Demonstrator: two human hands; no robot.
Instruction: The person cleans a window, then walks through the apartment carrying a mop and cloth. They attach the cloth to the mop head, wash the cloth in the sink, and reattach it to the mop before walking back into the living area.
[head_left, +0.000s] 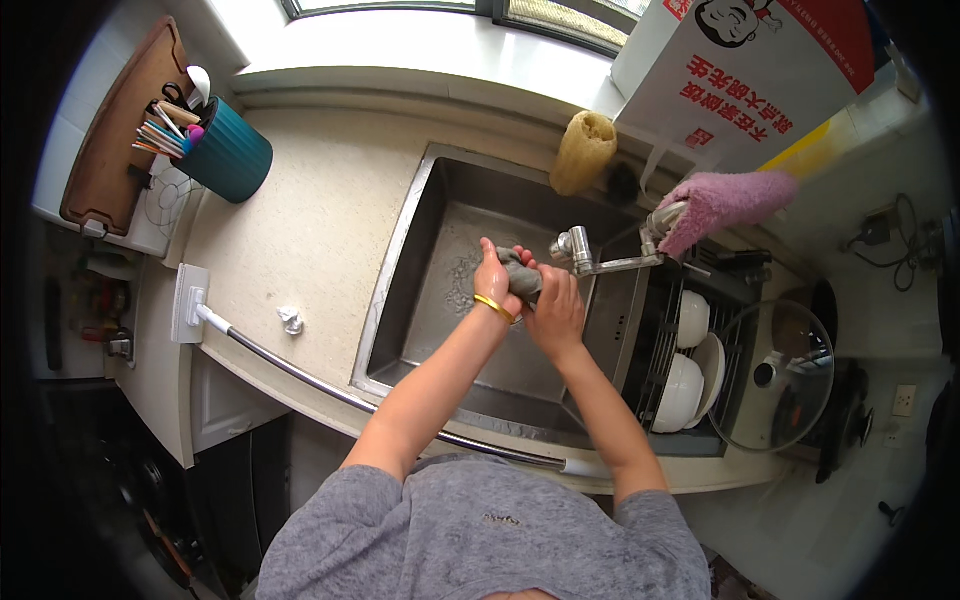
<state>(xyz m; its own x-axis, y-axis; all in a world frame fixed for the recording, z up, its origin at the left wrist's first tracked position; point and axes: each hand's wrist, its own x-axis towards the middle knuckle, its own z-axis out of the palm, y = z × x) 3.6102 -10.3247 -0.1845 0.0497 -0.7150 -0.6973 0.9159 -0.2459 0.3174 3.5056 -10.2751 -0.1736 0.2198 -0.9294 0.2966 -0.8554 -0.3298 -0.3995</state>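
Over a stainless steel sink (457, 337), a wet grey cloth (522, 276) is bunched up between both of my hands. My left hand (492, 281), with a gold bracelet at its wrist, grips the cloth's left end. The other end is in the fist of my right hand (556, 309), whose fingers wrap over it. Just to the right of my hands is the chrome faucet spout (581, 251). Water ripples on the sink bottom to the left of my hands.
Right of the sink, a dish rack holds white bowls (679, 390) and a glass lid (772, 375). A pink cloth (727, 202) hangs over the faucet. Behind stands a loofah (583, 152). Along the front counter edge lies a mop-like tool (292, 367); crumpled tissue (289, 320) and a teal utensil holder (229, 154) are left.
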